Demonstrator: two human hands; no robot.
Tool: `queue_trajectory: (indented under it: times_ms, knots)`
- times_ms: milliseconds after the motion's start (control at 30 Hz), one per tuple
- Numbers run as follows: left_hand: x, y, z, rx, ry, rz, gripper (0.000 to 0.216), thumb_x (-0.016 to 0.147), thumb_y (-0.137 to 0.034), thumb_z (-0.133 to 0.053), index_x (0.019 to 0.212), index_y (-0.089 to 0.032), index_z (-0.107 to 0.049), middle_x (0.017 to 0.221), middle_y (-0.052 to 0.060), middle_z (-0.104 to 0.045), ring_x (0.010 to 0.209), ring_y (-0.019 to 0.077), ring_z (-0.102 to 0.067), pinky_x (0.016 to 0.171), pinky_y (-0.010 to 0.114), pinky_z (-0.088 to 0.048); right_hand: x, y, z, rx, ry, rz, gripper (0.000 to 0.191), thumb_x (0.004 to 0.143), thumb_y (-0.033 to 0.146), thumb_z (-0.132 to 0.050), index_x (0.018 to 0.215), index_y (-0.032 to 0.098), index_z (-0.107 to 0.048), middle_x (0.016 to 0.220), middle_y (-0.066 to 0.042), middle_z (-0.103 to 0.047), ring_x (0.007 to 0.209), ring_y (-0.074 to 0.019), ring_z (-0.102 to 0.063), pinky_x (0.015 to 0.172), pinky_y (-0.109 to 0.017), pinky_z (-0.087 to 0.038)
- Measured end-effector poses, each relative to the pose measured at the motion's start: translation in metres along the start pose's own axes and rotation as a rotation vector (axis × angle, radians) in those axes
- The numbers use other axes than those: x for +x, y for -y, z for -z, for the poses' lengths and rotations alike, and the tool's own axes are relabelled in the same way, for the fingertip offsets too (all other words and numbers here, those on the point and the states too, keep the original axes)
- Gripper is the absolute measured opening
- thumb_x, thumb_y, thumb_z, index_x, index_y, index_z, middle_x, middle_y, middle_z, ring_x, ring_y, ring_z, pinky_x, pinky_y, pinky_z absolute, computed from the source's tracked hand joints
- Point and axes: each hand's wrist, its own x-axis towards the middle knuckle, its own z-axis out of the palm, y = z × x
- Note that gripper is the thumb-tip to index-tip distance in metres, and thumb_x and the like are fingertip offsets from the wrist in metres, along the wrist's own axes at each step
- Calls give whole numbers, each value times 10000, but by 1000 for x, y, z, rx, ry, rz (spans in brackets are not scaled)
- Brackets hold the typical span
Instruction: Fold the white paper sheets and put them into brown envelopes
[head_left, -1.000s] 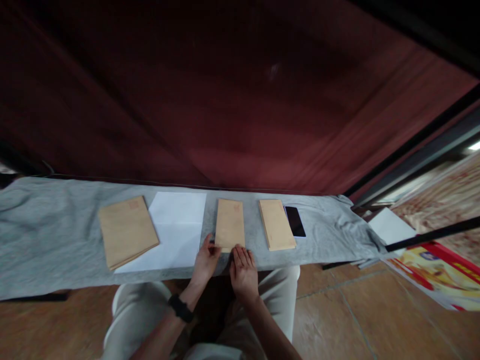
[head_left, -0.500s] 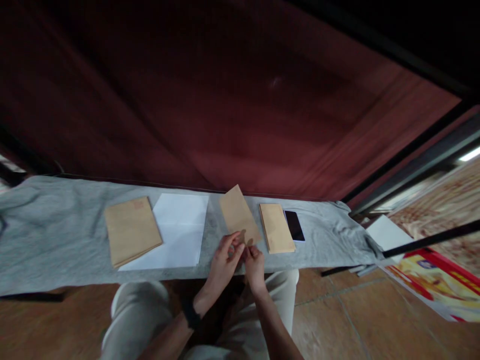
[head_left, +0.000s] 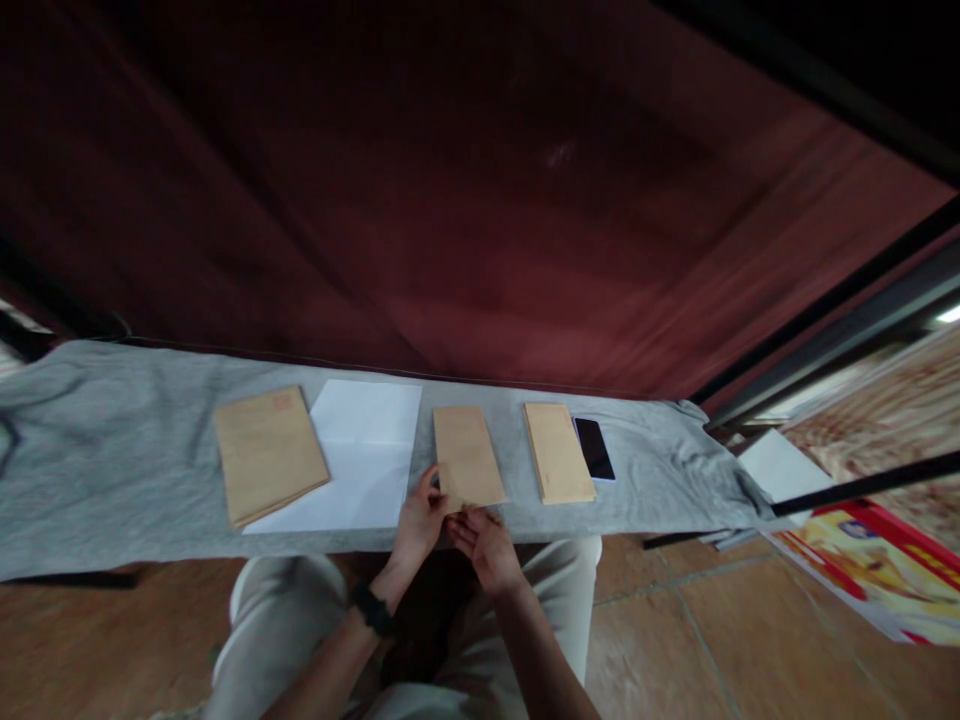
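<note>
A brown paper envelope (head_left: 470, 455) lies on the grey cloth in front of me, its near end by the bench edge. My left hand (head_left: 421, 512) grips the near left corner, thumb and fingers closed on the paper. At the near edge, my right hand (head_left: 484, 543) has its fingers bent around what looks like the envelope's flap; the fingertips are partly hidden. To the right is a stack of narrow brown envelopes (head_left: 561, 455). Larger brown envelopes (head_left: 270, 450) sit at the left, overlapping white paper sheets (head_left: 367, 460).
A smartphone (head_left: 595, 449) lies beside the right stack. The grey cloth (head_left: 135, 460) covers a narrow bench against a dark red curtain (head_left: 420, 220). At the right, a red and yellow printed box (head_left: 877, 570) and a black bar (head_left: 870, 480) stand past the bench end.
The envelope has turned straighter and come down flatter toward me. Both hands have moved slightly left and down, the left one shifting to the corner. The view has tilted a little.
</note>
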Motion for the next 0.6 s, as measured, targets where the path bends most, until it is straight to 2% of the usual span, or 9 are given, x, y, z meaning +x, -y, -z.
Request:
queue_trajectory:
  times_ms: [67, 100, 167, 233, 267, 333, 400, 467, 600]
  knots:
    - [5, -2, 7, 119, 15, -11, 554, 790, -121, -556, 1340, -191, -565, 720, -29, -674, 721, 167, -673, 738, 290, -499, -2, 2, 6, -202, 41, -16, 455, 753, 554, -782, 906, 129, -725, 863, -124, -763, 727, -231, -738, 704, -390, -618]
    - [7, -3, 10, 174, 27, -17, 547, 796, -103, -546, 1335, -197, -572, 708, -31, -670, 712, 163, -667, 727, 280, -489, -3, 4, 9, -336, 37, 37, 473, 803, 583, -721, 926, 127, -733, 855, -129, -763, 704, -234, -734, 681, -398, -619]
    - [8, -5, 13, 262, 52, -25, 517, 806, -90, -548, 1309, -201, -593, 699, -27, -669, 699, 164, -658, 708, 271, -478, -7, 10, 13, -653, -7, 300, 445, 927, 554, -571, 985, 151, -748, 898, -128, -765, 760, -240, -737, 723, -411, -623]
    - [7, -6, 12, 316, 59, -46, 462, 824, -102, -549, 1268, -209, -618, 711, -16, -674, 706, 173, -659, 700, 273, -485, -9, 17, 16, -1002, -33, 658, 378, 1012, 407, -449, 1124, 192, -740, 1065, -124, -758, 974, -237, -724, 884, -413, -601]
    - [6, -5, 11, 340, 55, -69, 434, 836, -109, -541, 1248, -214, -629, 729, -7, -680, 723, 179, -664, 707, 276, -495, -9, 20, 17, -1176, -14, 805, 362, 1021, 328, -429, 1213, 210, -713, 1166, -116, -736, 1097, -229, -688, 978, -413, -565]
    - [2, -4, 10, 409, 38, -119, 399, 848, -111, -520, 1211, -214, -648, 792, 19, -698, 764, 188, -674, 732, 286, -516, -8, 22, 20, -1474, 72, 976, 399, 1005, 235, -451, 1364, 231, -625, 1342, -99, -663, 1281, -222, -589, 1116, -435, -469]
    - [-1, -2, 9, 509, 13, -148, 367, 857, -128, -513, 1182, -208, -664, 898, 54, -714, 800, 199, -680, 745, 296, -533, -5, 19, 23, -1660, 156, 1031, 462, 985, 224, -506, 1446, 237, -546, 1461, -87, -576, 1380, -230, -501, 1183, -468, -389]
    - [-2, 0, 10, 595, -7, -187, 333, 877, -163, -507, 1160, -204, -677, 1003, 87, -712, 857, 217, -684, 774, 319, -550, -2, 13, 27, -1740, 170, 1043, 502, 979, 238, -536, 1479, 244, -503, 1521, -75, -516, 1421, -238, -452, 1205, -485, -350]
    - [21, -6, 3, 563, 49, -442, 375, 924, -213, -477, 1261, -209, -641, 1253, 120, -668, 1155, 248, -632, 1007, 395, -516, 0, 3, 30, -1762, 120, 1055, 513, 988, 251, -533, 1498, 240, -476, 1550, -67, -481, 1431, -242, -439, 1213, -484, -329]
